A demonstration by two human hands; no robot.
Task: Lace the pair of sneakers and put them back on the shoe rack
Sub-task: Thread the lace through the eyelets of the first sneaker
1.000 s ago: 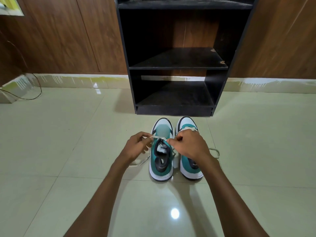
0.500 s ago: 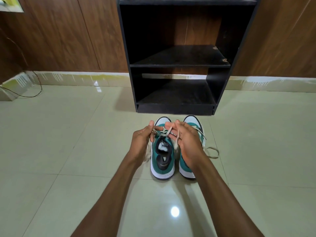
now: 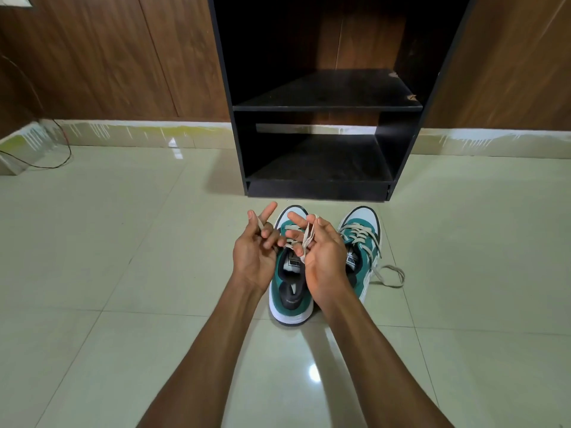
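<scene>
Standing side by side on the tiled floor (image 3: 123,273), toes toward the shoe rack (image 3: 327,189): one pair of green-and-white sneakers. Left sneaker (image 3: 290,298): partly hidden by both hands; its beige lace (image 3: 307,239) is drawn up from the eyelets. Right sneaker (image 3: 363,242): laced across the front, with a loose lace end (image 3: 391,274) looped on the floor at its outer side. Left hand (image 3: 255,254): palm up, fingers partly spread, one lace strand caught between the fingers. Right hand (image 3: 321,257): palm up, fingers curled about the other strand, which runs down across the palm. Shoe rack: black, open-fronted, two shelves visible, both bare, set against a wood-panelled wall (image 3: 108,57). Cable (image 3: 61,143): thin, trailing on the floor at far left.
</scene>
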